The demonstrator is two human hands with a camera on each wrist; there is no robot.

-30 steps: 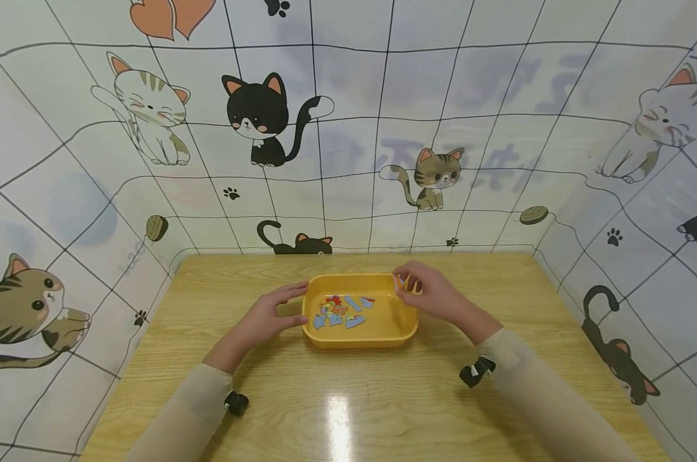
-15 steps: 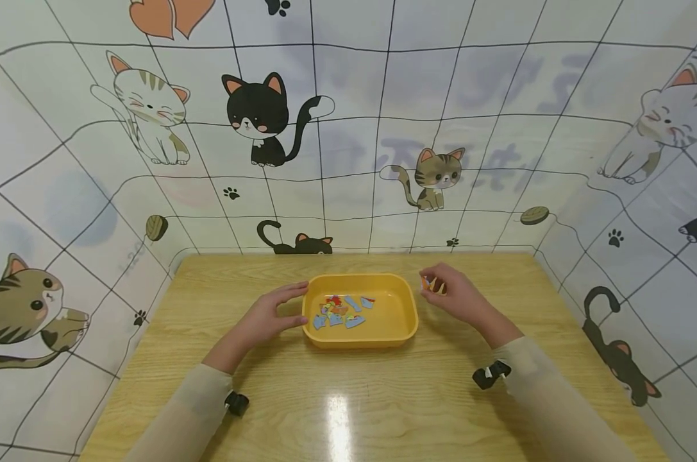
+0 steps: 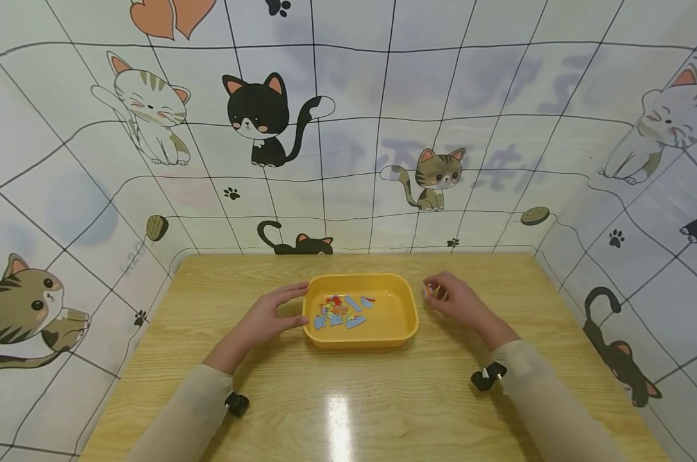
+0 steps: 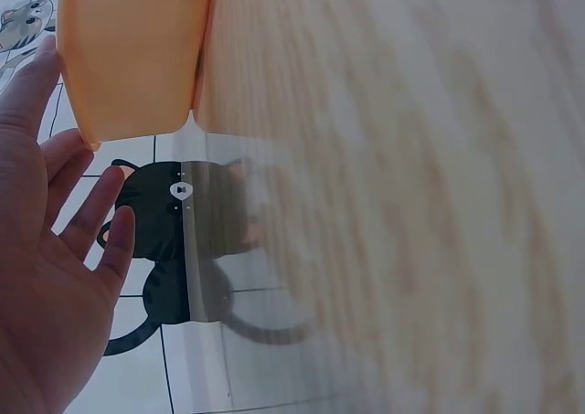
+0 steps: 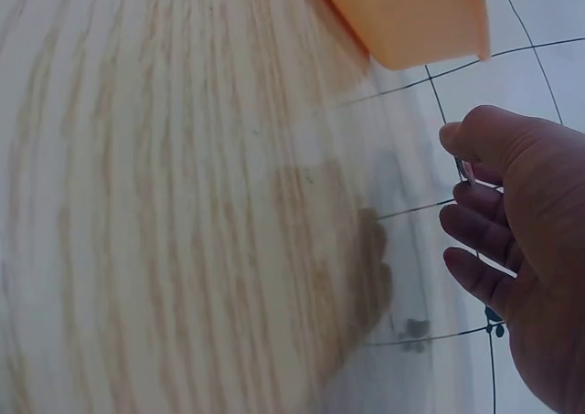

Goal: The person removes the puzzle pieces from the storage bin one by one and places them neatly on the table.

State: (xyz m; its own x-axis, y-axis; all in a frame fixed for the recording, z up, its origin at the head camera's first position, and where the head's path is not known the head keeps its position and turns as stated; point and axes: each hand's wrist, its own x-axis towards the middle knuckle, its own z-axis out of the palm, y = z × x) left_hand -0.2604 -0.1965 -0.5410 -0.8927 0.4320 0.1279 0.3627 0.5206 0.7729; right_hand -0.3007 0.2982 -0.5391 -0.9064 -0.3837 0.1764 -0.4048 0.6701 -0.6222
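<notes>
A yellow tray [image 3: 360,343] stands on the table with several small flat puzzle pieces [image 3: 355,321], light blue, red, yellow and orange, mostly gathered in its left half. My left hand [image 3: 267,317] rests at the tray's left end, thumb and fingers spread along the rim; in the left wrist view its fingertips meet the tray wall [image 4: 132,58]. Just outside the right end, my right hand [image 3: 458,301] pinches a small orange and white puzzle piece [image 3: 428,292] between thumb and fingers. Only a thin edge of that piece [image 5: 469,171] shows in the right wrist view.
The light wooden table [image 3: 267,398] ends at the back against a wall sheet [image 3: 354,147] printed with cats and grid lines. More of this sheet rises on both sides. Black wrist cameras [image 3: 236,404] sit on both sleeves.
My right hand has carried the pinched puzzle piece out over the tray's right rim, then slightly down toward the table beside it. The left hand and tray stay put.
</notes>
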